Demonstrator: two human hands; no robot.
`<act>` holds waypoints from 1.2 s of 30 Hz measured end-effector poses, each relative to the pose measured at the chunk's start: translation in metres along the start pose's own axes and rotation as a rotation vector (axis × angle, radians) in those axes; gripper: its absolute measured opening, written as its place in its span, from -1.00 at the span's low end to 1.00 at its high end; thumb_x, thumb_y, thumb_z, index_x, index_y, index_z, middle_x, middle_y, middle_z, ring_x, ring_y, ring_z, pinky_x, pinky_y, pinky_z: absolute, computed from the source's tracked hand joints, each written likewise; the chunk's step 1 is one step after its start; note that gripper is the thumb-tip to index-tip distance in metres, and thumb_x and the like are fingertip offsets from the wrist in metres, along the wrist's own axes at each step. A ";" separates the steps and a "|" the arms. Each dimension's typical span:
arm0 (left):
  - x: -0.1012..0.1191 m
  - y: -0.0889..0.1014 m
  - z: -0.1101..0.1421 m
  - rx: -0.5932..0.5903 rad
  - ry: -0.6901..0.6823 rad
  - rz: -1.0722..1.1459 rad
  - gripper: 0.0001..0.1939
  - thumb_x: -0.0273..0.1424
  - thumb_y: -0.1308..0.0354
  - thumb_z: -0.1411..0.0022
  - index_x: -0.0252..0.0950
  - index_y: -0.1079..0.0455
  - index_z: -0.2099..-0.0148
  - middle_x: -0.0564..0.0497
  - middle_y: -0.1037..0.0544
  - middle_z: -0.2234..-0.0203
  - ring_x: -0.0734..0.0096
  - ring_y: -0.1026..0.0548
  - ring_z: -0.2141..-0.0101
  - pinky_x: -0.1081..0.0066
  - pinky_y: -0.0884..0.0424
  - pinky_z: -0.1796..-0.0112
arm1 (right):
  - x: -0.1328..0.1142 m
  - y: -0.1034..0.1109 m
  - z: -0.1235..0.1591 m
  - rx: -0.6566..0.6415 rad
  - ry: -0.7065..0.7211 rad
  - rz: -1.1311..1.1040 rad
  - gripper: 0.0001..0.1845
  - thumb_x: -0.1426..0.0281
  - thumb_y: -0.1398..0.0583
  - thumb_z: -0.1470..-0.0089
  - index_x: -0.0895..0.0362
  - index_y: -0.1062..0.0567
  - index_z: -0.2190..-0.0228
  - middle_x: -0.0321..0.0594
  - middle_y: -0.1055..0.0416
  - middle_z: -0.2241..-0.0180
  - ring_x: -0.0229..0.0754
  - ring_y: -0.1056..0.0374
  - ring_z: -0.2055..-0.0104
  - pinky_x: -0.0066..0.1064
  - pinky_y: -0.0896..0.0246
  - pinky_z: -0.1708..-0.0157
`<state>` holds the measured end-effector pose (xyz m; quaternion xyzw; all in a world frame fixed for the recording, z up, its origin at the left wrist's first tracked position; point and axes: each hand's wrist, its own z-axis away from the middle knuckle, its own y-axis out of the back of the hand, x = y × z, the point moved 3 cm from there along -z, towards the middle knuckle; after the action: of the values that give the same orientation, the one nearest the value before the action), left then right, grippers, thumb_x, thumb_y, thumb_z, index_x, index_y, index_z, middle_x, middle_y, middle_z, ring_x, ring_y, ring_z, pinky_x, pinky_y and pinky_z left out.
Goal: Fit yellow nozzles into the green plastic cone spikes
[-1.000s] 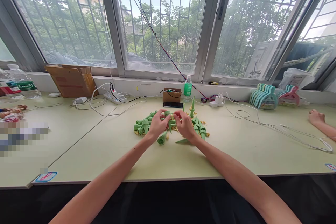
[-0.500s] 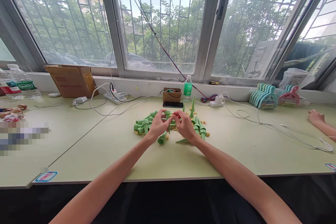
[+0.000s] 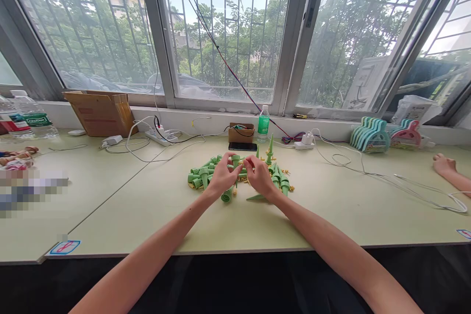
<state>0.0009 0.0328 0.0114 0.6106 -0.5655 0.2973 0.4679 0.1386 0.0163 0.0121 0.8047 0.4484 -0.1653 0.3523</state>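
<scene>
My left hand [image 3: 223, 175] is closed around a green plastic watering spike [image 3: 236, 159], held upright with its wide cap at the top and its point down. Close beside it, my right hand [image 3: 259, 174] pinches a small yellow valve piece [image 3: 241, 162] at the side of that cap. Whether the valve is seated in the cap I cannot tell. Several green spikes [image 3: 204, 172] lie heaped to the left, with yellow pieces under them. On the right are more spikes [image 3: 284, 184] with yellow pieces, and one stands upright [image 3: 271, 151].
Behind the pile are a black phone [image 3: 242, 146], a small cardboard box [image 3: 235, 133] and a water bottle [image 3: 263, 123]. White cables [image 3: 346, 159] and power strips run along the back. Children's hangers [image 3: 370, 136] stand at the right, near another person's hand [image 3: 443, 163].
My hands stay nearly in place around the spike. The fingers of my right hand shift slightly at the yellow valve piece.
</scene>
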 end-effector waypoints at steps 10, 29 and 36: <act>0.003 0.000 0.001 0.008 -0.046 -0.081 -0.59 -0.28 -0.22 -0.07 -0.21 -0.28 0.02 0.09 -0.34 0.39 0.66 -0.33 0.65 0.57 -0.24 0.62 | 0.012 -0.006 -0.001 0.009 -0.046 0.095 -0.54 0.15 0.09 -0.29 0.09 -0.18 0.60 -0.36 -0.15 0.66 -0.28 0.00 0.60 -0.43 0.11 0.55; 0.010 -0.002 0.003 -0.033 -0.024 -0.073 -0.62 -0.30 -0.18 -0.09 -0.22 -0.23 0.04 0.10 -0.32 0.40 0.67 -0.32 0.66 0.59 -0.20 0.66 | 0.016 -0.009 0.000 -0.056 -0.058 0.079 -0.48 0.15 0.11 -0.29 0.11 -0.24 0.63 -0.34 -0.20 0.67 -0.29 -0.05 0.60 -0.43 0.10 0.52; 0.006 -0.002 0.001 -0.025 -0.012 -0.066 -0.61 -0.30 -0.17 -0.11 -0.22 -0.22 0.02 0.10 -0.31 0.39 0.66 -0.33 0.66 0.58 -0.22 0.67 | 0.010 -0.007 0.001 -0.052 -0.092 0.061 -0.59 0.14 0.04 -0.26 0.12 -0.32 0.50 -0.34 -0.28 0.62 -0.30 -0.12 0.58 -0.47 0.06 0.51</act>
<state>0.0038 0.0293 0.0156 0.6249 -0.5517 0.2708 0.4815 0.1384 0.0242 0.0026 0.8001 0.4112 -0.1793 0.3983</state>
